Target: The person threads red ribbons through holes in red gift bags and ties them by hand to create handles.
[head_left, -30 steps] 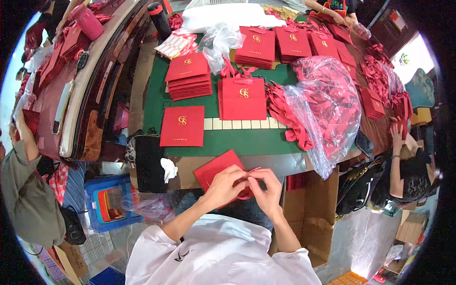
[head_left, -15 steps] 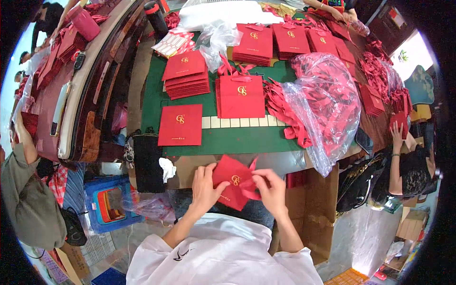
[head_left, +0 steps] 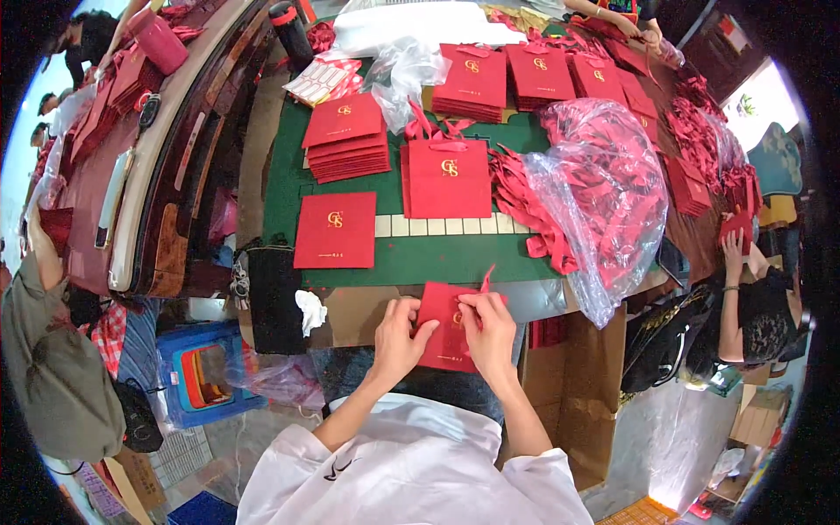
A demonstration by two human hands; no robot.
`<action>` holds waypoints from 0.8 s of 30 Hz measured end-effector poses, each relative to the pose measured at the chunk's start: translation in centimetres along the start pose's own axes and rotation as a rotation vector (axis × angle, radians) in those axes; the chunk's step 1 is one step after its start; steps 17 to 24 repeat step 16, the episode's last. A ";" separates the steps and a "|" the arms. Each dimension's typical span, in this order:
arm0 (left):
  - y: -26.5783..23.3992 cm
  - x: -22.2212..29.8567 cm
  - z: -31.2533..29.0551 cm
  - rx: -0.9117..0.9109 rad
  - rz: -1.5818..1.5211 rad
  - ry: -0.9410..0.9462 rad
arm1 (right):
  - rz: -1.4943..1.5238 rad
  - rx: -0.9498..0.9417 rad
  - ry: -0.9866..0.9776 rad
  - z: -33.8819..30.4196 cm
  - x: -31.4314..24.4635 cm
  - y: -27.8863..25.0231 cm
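At the near table edge I hold a small red paper gift bag (head_left: 444,352) with gold print, nearly upright. My left hand (head_left: 400,341) is closed on its left side, thumb across the front. My right hand (head_left: 487,334) pinches at the bag's upper part, where a red ribbon (head_left: 487,278) sticks up above the fingers; the rest of the ribbon is hidden behind them. Straight ahead on the green mat (head_left: 420,269) stands a stack of red bags with ribbon handles (head_left: 448,179). A flat red bag (head_left: 335,232) lies to its left.
A clear plastic sack of red ribbons (head_left: 604,184) bulges over the table edge at right. More bag stacks (head_left: 347,140) sit farther back. A crumpled white tissue (head_left: 310,312) and a black bag (head_left: 273,297) are at near left. Below right stands a cardboard box (head_left: 569,394). People work on both sides.
The bag has turned from tilted to nearly upright and shifted slightly right. My right hand has moved from the ribbon at the bag's right side to its top edge.
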State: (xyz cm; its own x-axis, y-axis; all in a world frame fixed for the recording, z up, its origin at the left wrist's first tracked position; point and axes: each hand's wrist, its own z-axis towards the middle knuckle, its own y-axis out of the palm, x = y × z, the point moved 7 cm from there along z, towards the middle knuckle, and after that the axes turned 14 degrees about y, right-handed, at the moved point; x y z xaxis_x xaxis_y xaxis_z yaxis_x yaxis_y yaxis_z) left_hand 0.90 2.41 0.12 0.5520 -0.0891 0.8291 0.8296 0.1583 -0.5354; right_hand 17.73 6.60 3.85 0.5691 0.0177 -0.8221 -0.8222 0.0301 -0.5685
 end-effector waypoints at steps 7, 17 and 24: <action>-0.4 2.8 3.5 -0.121 0.299 0.361 | -0.100 0.060 -0.075 -0.1 0.7 1.1; 0.9 2.7 4.4 -0.353 0.372 0.392 | -0.106 0.047 -0.043 -0.2 1.1 1.5; 0.9 2.7 4.4 -0.353 0.372 0.392 | -0.106 0.047 -0.043 -0.2 1.1 1.5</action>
